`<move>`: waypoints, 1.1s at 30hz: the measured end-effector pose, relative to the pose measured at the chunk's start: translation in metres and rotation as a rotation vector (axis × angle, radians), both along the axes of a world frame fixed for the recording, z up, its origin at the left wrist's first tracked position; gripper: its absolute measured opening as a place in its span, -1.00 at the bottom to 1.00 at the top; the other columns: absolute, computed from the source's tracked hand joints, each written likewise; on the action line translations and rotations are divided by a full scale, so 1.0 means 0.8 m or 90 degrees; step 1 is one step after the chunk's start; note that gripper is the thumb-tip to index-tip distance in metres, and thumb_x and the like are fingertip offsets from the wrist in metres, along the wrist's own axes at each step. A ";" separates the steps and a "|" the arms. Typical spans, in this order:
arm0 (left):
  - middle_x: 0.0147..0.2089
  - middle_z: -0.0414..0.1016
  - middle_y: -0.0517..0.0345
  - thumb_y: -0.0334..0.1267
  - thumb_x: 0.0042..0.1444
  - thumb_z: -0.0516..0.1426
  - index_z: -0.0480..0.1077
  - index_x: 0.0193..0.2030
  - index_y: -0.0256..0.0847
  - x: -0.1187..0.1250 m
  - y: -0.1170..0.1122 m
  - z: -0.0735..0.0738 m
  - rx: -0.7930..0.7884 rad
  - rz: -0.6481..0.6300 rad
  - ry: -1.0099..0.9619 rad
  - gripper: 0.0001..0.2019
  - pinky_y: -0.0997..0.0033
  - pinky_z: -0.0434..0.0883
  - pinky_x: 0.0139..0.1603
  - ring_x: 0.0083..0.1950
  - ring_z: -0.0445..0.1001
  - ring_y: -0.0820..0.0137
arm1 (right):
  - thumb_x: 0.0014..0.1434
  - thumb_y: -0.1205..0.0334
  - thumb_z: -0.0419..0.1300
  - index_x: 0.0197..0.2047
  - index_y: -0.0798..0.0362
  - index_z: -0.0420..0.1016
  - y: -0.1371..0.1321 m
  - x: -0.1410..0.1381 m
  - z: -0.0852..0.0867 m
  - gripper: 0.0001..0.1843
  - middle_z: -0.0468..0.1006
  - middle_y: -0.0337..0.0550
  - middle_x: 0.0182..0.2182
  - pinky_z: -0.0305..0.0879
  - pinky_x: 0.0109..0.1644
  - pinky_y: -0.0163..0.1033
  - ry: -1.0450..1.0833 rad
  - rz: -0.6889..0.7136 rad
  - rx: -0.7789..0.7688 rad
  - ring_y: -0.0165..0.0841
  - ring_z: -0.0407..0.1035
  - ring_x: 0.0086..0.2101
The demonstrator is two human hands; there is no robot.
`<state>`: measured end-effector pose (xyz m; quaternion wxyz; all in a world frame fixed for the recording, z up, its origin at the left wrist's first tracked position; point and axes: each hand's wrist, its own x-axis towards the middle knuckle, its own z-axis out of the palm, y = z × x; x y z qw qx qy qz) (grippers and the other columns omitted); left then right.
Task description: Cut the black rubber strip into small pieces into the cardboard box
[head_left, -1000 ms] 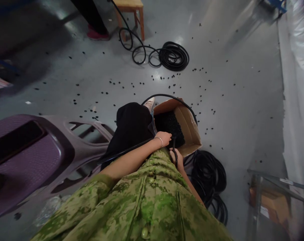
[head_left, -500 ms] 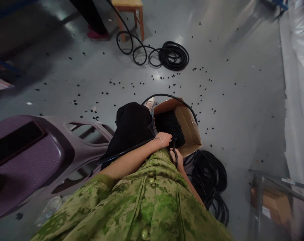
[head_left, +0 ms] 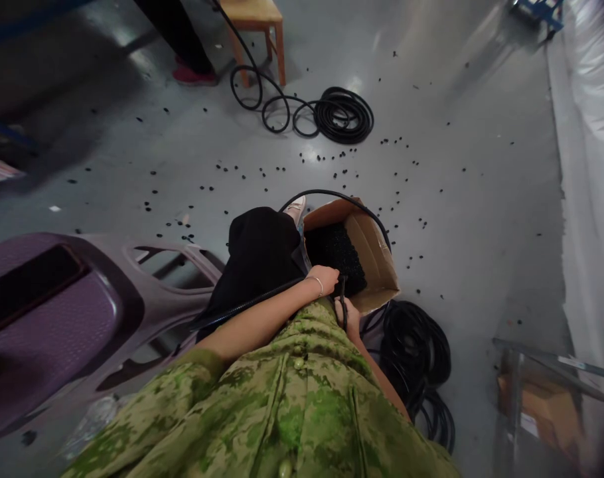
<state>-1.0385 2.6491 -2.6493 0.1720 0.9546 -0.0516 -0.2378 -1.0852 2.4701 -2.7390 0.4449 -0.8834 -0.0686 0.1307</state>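
My left hand [head_left: 324, 277], a thin bracelet on its wrist, reaches over the near edge of an open cardboard box [head_left: 376, 255] filled with small black pieces [head_left: 338, 252]; its fingers curl closed at a black hose [head_left: 252, 303] that runs back along my forearm. My right hand [head_left: 350, 312] sits just below, fingers wrapped round an upright end of black hose [head_left: 342, 295]. The hose loops up over the box [head_left: 332, 193]. My lap is covered by black cloth [head_left: 259, 255].
A coil of black hose [head_left: 414, 355] lies on the floor right of me. A second coil [head_left: 342, 116] lies farther off by a wooden stool [head_left: 257, 20], beside another person's leg and red shoe [head_left: 195, 73]. Small black pieces litter the grey floor. A purple plastic chair [head_left: 58, 312] stands left.
Both hands stay at the box edge, drawn in a little toward my body; the view has shifted slightly.
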 end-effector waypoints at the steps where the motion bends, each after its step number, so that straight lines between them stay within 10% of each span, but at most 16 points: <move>1: -0.07 0.59 -0.22 -0.20 0.28 0.00 0.47 -0.01 -0.30 0.000 0.000 0.001 0.005 0.004 0.002 -0.68 0.24 0.48 -0.10 -0.04 0.58 0.12 | 0.11 -0.21 0.02 -0.24 0.08 0.55 0.001 0.001 -0.003 -0.46 0.59 -0.10 -0.40 0.32 -0.23 -0.24 -0.004 -0.002 -0.009 -0.26 0.44 -0.37; 10: 0.03 0.48 -0.41 -0.37 0.24 0.02 0.42 0.07 -0.44 -0.020 -0.010 0.024 0.081 0.062 -0.043 -0.67 0.22 0.47 -0.07 0.03 0.54 0.08 | 0.08 -0.30 -0.01 -0.25 0.07 0.59 0.004 0.007 -0.011 -0.37 0.55 -0.13 -0.52 0.30 -0.32 -0.25 -0.040 -0.041 -0.051 -0.28 0.40 -0.48; 33: -0.08 0.61 -0.10 -0.20 0.28 0.02 0.51 -0.04 -0.15 -0.013 0.008 0.015 0.012 0.002 0.018 -0.73 0.31 0.44 -0.12 -0.03 0.57 0.17 | 0.12 -0.27 0.10 -0.18 0.08 0.52 -0.006 0.001 0.019 -0.44 0.50 -0.13 -0.54 0.25 -0.48 -0.25 0.106 -0.045 0.123 -0.31 0.36 -0.53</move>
